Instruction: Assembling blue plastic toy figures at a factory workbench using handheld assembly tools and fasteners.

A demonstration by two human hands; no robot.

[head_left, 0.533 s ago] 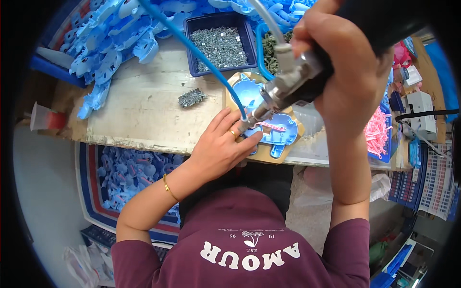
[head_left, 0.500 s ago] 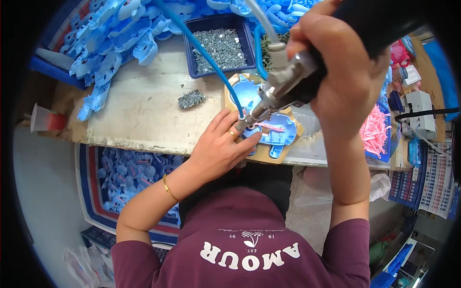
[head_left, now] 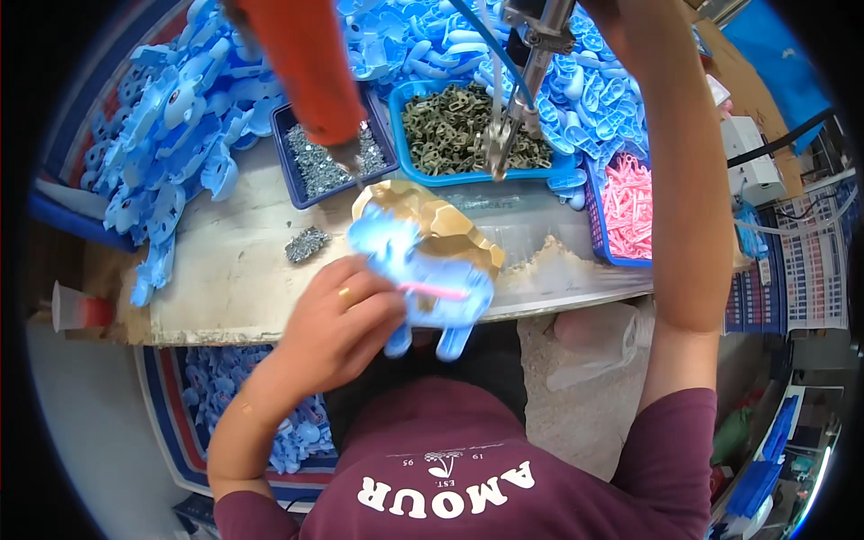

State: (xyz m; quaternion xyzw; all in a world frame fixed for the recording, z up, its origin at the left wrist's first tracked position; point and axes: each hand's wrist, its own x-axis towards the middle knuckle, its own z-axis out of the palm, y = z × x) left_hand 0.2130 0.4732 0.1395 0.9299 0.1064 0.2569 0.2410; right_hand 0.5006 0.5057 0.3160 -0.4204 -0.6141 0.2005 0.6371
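Observation:
My left hand (head_left: 346,315) is closed on a blue plastic animal-shaped toy shell (head_left: 441,270), blurred by motion. Inside the shell lies a pink strip (head_left: 436,290). The shell is tilted up over the table's front edge, partly covering a tan faceted holder (head_left: 468,238). High at the top edge is my right hand (head_left: 621,20), cut off by the frame, its fingers hidden. Beside it hangs a metal tool (head_left: 540,40) with a hose, its tip above the tray of grey-green parts.
An orange tool (head_left: 310,72) hangs over a dark bin of small metal screws (head_left: 315,166). A blue tray (head_left: 414,171) holds grey-green clips; a basket (head_left: 598,216) holds pink strips. Blue shells (head_left: 171,117) pile at the back left. A screw clump (head_left: 306,245) lies on the table.
My left hand has lifted the blue shell off the tan holder and drawn it toward me. My right hand has risen with the metal tool, away from the shell. An orange tool has come into view.

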